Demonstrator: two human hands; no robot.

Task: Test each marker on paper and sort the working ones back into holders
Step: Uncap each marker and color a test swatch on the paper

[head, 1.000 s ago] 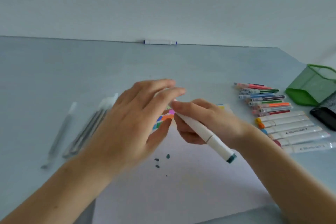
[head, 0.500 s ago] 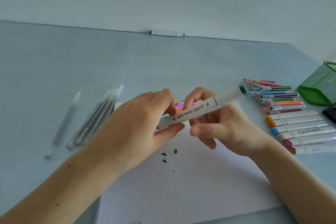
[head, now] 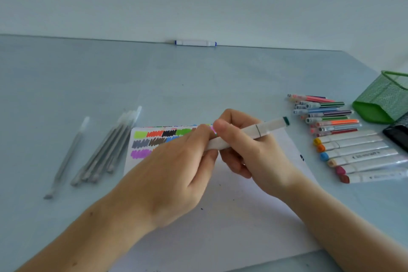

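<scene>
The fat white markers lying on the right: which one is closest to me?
The one with the dark red cap. It lies at the near end of the row, below the pink-capped marker; the others sit farther back.

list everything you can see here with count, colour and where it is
held marker: 1, white with dark green end cap, above the paper
paper: 1 sheet, white with colour swatches at its far left, centre of table
thick markers: about 6, white with coloured caps, right of paper
thin pens: about 10, mixed colours, beyond the thick markers
mesh holder: 1, green, tipped over, far right
dark holder: 1, black, right edge
grey pens: several bundled plus 1 apart, left
far marker: 1, white with blue ends, by the wall
table: 1, pale blue-grey
left hand: grips the marker's near end
right hand: holds the marker's barrel
</scene>
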